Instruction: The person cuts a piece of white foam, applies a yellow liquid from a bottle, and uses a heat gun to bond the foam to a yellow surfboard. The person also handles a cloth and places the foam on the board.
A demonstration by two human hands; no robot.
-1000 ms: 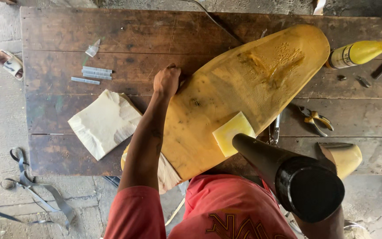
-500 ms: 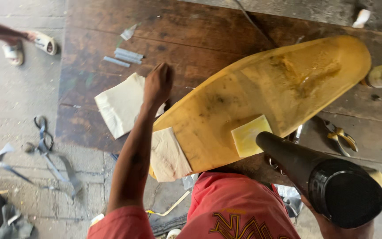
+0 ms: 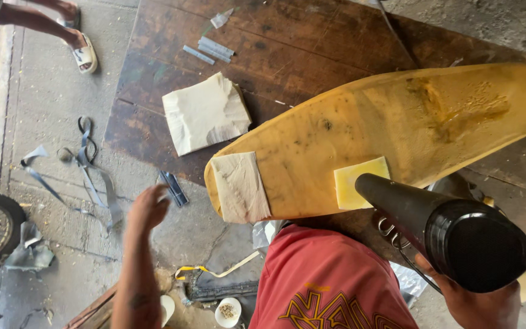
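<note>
You're working over a dark brown, stained wooden table (image 3: pixel 312 55). Lying on it is a mustard-yellow board (image 3: pixel 397 134) showing darker amber blotches and small black specks. Sitting on the board are a pale yellow square (image 3: pixel 360 181) and a cream patch (image 3: pixel 238 186) streaked grey. Left of the board, off-white sheets (image 3: pixel 205 113). You're holding a glossy black tube (image 3: pixel 452 228); you're wearing red shorts (image 3: pixel 330 283) showing a yellow pattern.
</note>
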